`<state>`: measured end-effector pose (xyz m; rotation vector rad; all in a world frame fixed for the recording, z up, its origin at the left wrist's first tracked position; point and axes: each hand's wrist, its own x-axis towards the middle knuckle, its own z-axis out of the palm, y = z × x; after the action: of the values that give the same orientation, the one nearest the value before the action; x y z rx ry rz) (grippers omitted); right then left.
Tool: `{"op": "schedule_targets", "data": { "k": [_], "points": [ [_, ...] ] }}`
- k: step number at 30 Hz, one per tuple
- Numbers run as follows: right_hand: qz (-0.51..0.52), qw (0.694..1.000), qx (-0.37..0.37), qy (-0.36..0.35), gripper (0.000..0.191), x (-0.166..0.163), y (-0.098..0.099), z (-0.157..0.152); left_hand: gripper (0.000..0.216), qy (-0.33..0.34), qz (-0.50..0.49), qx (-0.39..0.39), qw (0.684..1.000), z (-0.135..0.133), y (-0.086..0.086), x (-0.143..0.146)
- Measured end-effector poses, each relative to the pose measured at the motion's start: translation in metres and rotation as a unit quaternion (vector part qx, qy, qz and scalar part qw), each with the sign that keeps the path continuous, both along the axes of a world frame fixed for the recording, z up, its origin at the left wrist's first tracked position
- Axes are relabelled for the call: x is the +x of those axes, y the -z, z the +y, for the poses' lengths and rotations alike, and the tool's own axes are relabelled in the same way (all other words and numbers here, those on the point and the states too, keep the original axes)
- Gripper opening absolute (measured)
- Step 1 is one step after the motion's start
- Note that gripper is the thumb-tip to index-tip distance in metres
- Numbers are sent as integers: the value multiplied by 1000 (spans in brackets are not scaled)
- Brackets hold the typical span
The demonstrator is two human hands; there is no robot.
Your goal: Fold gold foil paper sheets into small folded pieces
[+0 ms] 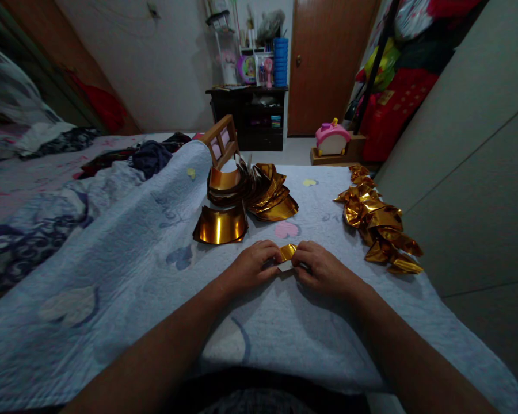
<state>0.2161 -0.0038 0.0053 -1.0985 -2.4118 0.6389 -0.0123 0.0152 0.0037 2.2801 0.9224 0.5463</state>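
A small sheet of gold foil paper (288, 252) is pinched between my two hands, its pale underside showing along the near edge. My left hand (259, 263) grips the sheet's left end with fingers closed. Closed on its right end is my right hand (317, 264). Beyond my hands lie stacks of flat, curved gold foil sheets (221, 224), some fanned out to the right. Several folded gold foil pieces (373, 221) form a row along the right side of the cloth.
A pale blue quilted cloth (259, 322) with heart shapes covers the surface under my hands. At its far left edge stands a small wooden frame (223, 141). Farther back are a dark cabinet (246, 123), a pink toy (332, 139) and a wooden door (328, 69).
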Motion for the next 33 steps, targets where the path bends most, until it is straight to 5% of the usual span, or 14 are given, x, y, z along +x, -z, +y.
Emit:
{"op": "schedule_targets", "data": {
  "k": [11,15,22,33],
  "points": [
    [-11,1000,16,-10,18,-16,-1,-6,19,3,23,21,1000,1,4,-1],
    [-4,1000,21,-10,3,-15,2,-3,19,-5,31,20,999,1,3,-1],
    [43,999,-4,-19,14,-15,3,-1,6,-1,38,16,999,0,-1,-3],
    [7,996,-22,84,10,-22,13,-2,5,-29,42,11,999,2,7,1]
  ]
}}
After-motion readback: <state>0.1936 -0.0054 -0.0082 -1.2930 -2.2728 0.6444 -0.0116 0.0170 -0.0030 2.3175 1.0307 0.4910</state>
